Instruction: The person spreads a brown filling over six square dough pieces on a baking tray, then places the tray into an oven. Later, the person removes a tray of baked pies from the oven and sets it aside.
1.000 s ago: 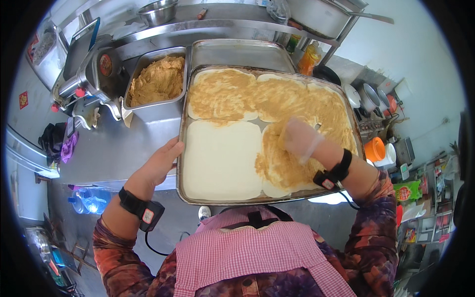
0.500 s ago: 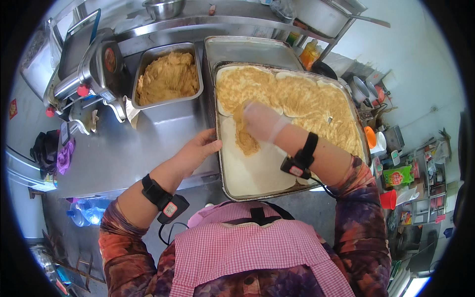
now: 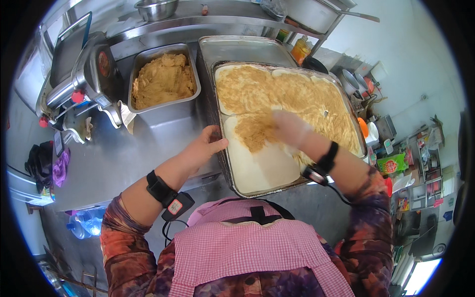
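Observation:
A large baking tray point(image 3: 237, 193) holds pale dough sheets point(image 3: 262, 175), mostly covered in brown paste point(image 3: 247, 84); the near-left sheet shows a fresh patch and bare areas. My left hand point(image 3: 203, 148) grips the tray's left rim with curled fingers and thumb. My right hand point(image 3: 289, 128), in a clear glove, is motion-blurred over the paste at the middle; its fingers are indistinct. To the left, a steel pan point(image 3: 195, 91) holds a mound of the same brown paste point(image 3: 161, 81).
A steel machine point(image 3: 89, 69) stands at the counter's point(image 3: 133, 158) left. Behind are another tray point(image 3: 237, 49), a shelf point(image 3: 222, 20) with a bowl point(image 3: 156, 9) and large pot, and bottles point(image 3: 301, 49). Pots point(image 3: 349, 81) and a cluttered rack stand at right; water jugs point(image 3: 84, 222) are below.
My right hand moved left onto the previously bare near-left sheet, leaving paste there, then shifted slightly right. The tray sits farther right in view; my left hand still holds its rim.

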`<state>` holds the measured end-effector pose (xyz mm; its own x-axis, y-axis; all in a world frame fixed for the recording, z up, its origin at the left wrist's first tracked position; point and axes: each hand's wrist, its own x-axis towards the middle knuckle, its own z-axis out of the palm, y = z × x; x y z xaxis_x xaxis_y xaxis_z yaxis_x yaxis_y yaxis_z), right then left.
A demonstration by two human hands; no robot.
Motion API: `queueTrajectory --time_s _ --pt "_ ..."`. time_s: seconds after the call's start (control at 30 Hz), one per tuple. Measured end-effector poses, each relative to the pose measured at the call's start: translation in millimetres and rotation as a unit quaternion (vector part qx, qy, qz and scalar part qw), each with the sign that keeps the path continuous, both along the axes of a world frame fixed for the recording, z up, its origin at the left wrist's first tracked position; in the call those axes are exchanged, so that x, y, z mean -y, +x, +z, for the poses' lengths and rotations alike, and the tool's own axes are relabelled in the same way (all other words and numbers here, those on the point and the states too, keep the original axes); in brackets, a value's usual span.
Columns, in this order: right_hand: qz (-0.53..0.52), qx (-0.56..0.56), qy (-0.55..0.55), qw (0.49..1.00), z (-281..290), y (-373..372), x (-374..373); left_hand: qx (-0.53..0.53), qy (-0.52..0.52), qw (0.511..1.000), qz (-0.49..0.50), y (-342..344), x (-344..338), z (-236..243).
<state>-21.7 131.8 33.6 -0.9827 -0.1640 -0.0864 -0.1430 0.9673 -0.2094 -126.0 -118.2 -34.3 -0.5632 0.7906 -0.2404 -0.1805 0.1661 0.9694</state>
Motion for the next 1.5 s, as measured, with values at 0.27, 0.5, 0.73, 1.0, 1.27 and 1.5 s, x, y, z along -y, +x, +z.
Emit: queueTrajectory --time_s 0.27,0.5,0.73,1.0,1.27,1.5 --pt "0.058 -0.073 0.098 0.991 1.2 -34.7 56.3 0.089 0.01 0.995 0.038 -18.9 -11.4 2.8" --pt "0.205 -0.122 0.077 0.968 -18.3 -26.0 29.1 0.022 0.013 0.998 0.062 -31.5 -17.3 5.7" --pt "0.074 -0.027 -0.015 0.997 -11.7 25.6 -41.3 0.004 0.001 0.993 0.117 -52.1 -12.3 18.8" --pt "0.032 -0.062 -0.001 0.998 -0.1 -17.7 -2.2 -0.021 -0.041 0.994 0.097 0.7 19.9 13.4" --pt "0.077 -0.031 0.003 0.997 -8.4 -51.9 42.7 0.049 0.017 0.994 0.099 6.3 22.3 5.0" --pt "0.167 -0.034 -0.14 0.975 20.4 -10.0 38.7 0.032 0.029 0.996 0.075 1.8 23.2 -0.7"
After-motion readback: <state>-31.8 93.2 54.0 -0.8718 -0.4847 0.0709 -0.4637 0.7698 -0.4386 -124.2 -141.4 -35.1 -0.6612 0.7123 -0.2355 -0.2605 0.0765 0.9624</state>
